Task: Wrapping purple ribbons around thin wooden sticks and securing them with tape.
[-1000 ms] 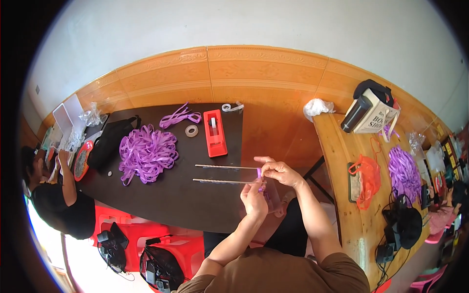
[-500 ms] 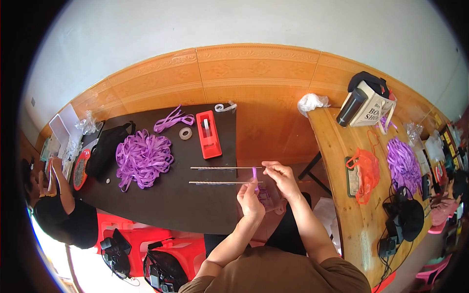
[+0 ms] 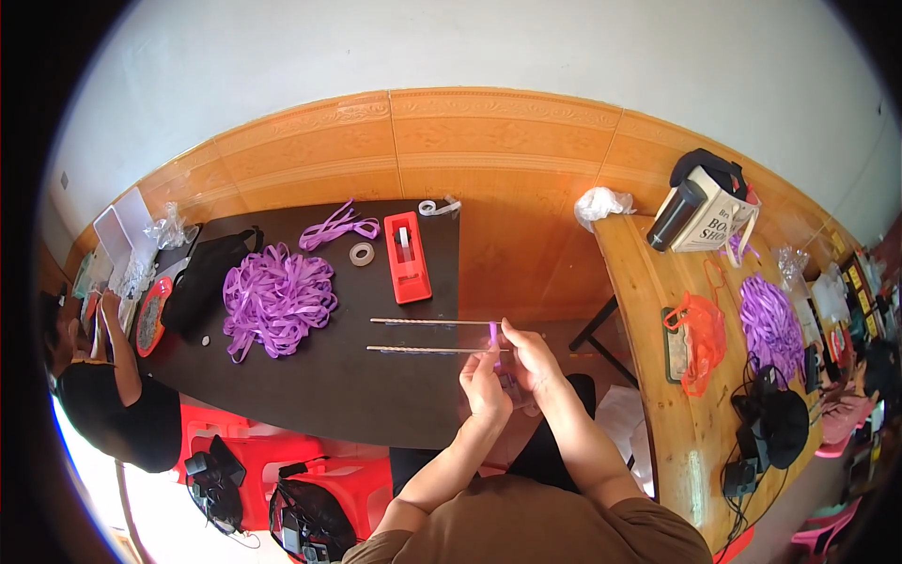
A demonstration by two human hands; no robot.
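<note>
both hands pinch a purple ribbon strip at the black table edge: left hand low, right hand above, over two thin rods. risk imo: strip slips frm fingertips, or a wrist knocks the rods askew.

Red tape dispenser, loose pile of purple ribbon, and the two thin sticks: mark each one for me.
Red tape dispenser (image 3: 409, 257): head view, on the middle of its red body.
Pile of purple ribbon (image 3: 278, 297): head view, on the centre of the heap.
Thin sticks (image 3: 427, 350): head view, on the nearer stick, mid-length.
</note>
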